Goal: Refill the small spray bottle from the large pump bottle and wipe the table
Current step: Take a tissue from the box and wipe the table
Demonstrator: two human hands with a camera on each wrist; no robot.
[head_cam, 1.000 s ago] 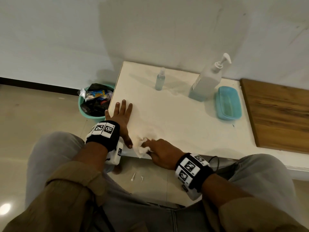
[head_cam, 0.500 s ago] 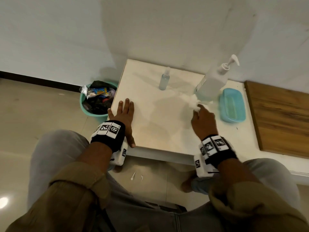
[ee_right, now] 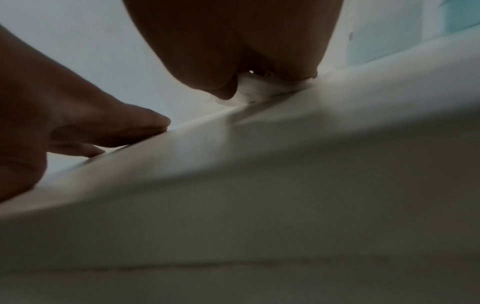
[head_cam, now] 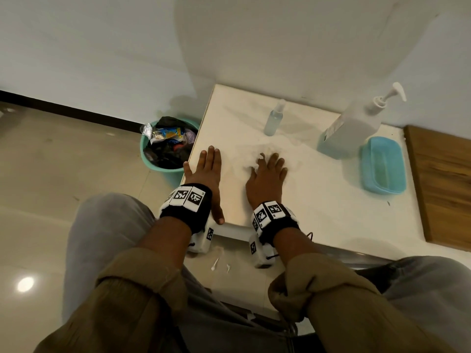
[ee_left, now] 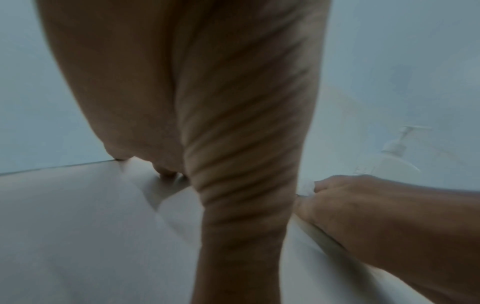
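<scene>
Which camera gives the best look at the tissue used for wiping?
The right wrist view: the tissue sits clearly bunched under the right hand on the table. The head view only blurs it white-on-white; the left wrist view shows one small corner.

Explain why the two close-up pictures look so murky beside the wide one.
Head view: fairly sharp, a glare spot on the floor. Left wrist view: dim, the left hand fills it, pump bottle hazy. Right wrist view: darkest, right hand a backlit silhouette, table edge blurred.
</scene>
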